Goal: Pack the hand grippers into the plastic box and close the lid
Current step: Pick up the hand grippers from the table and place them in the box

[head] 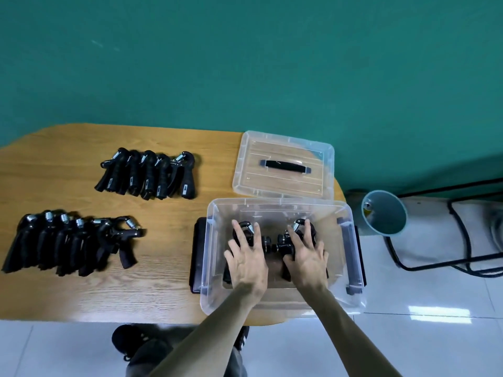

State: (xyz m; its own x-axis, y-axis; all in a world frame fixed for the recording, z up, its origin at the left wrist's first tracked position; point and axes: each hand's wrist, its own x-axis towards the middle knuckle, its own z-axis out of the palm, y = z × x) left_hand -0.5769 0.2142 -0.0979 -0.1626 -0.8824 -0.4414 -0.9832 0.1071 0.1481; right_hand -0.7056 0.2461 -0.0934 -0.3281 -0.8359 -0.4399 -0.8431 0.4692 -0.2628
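The wooden table (pixel 68 289) carries everything, and its layout reads as a packing line: stock at the left, container at the right. The clear plastic box (pixel 209 268) sits at the table's right end against the near edge, overhanging it slightly, likely so both arms drop straight in. Its lid (pixel 283 183) lies flat just behind it by the far right corner, handle (pixel 284 166) up, parked clear of the opening until packing ends. 2 rows of black hand grippers wait outside: a larger row (pixel 70 243) near the left edge and a smaller row (pixel 148 174) further back, each fanned so 1 lifts out easily. Inside the box, the left hand (pixel 246 257) lies spread, fingers extended, over 1 gripper (pixel 249 229), and the right hand (pixel 306 254) curls loosely around another (pixel 285 244), apparently seating the pair on the floor, knobs facing inward. Packing looks barely begun.
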